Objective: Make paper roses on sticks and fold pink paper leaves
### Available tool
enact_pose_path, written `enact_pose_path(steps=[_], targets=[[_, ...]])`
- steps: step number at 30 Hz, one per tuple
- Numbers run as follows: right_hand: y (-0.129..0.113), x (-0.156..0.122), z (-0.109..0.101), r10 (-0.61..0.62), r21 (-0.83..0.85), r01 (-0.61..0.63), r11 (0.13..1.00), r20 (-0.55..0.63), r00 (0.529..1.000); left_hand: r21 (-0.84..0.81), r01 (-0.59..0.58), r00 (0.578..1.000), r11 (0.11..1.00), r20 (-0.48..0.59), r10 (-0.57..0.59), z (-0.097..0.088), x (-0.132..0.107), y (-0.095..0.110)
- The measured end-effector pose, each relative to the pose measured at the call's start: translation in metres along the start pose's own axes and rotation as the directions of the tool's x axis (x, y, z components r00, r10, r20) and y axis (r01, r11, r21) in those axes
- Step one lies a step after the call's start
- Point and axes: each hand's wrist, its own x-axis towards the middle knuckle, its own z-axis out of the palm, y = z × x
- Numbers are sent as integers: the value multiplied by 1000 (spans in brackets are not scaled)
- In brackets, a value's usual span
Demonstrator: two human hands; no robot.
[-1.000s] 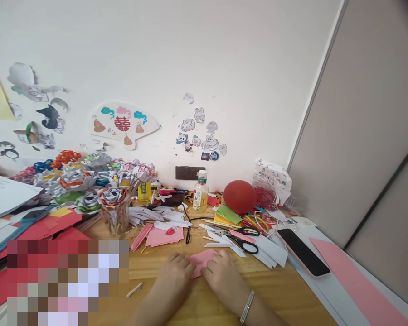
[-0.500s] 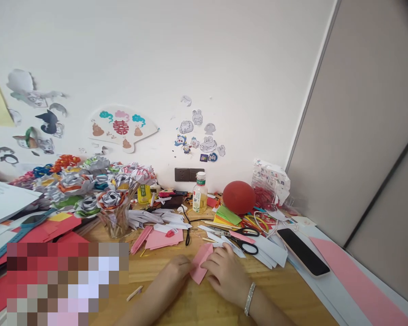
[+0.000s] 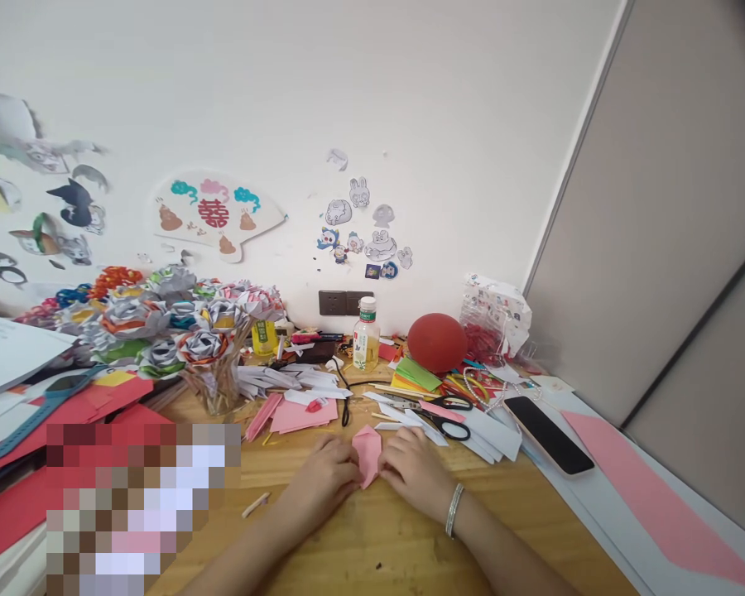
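A small folded pink paper (image 3: pixel 367 451) stands partly raised on the wooden desk (image 3: pixel 372 546) between my two hands. My left hand (image 3: pixel 323 476) pinches its left side with curled fingers. My right hand (image 3: pixel 417 472), a silver bracelet on its wrist, grips the paper's right side, fingers pressed together. Black-handled scissors (image 3: pixel 450 426) lie just beyond my right hand among white paper strips.
A jar of paper roses (image 3: pixel 208 364) stands at left, pink sheets (image 3: pixel 295 414) behind my hands. At the back are a bottle (image 3: pixel 366 335) and a red ball (image 3: pixel 438 342). A phone (image 3: pixel 547 422) and a long pink sheet (image 3: pixel 651 505) lie at right.
The pink paper lay flat under both hands, then was lifted and turned; it now stands folded narrower between my fingers. The view has shifted slightly downward.
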Motion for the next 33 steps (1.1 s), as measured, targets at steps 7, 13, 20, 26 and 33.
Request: enact_pose_path(steps=[7,13,20,26,33], targets=[[4,-1,0,18,120,-20,993,16,1000,-351,11,995,936,94,23,-7,1,-17],[8,1,-2,36,243,-51,969,64,997,-398,7,989,918,135,51,-13,2,-13],[10,2,2,112,300,-122,946,49,992,-294,132,990,946,77,-114,0,3,-13],[5,4,5,179,302,-180,936,31,983,-235,99,995,967,28,-95,7,5,-14],[-2,8,7,273,248,-274,929,39,961,-128,183,983,975,23,-182,13,5,-9]])
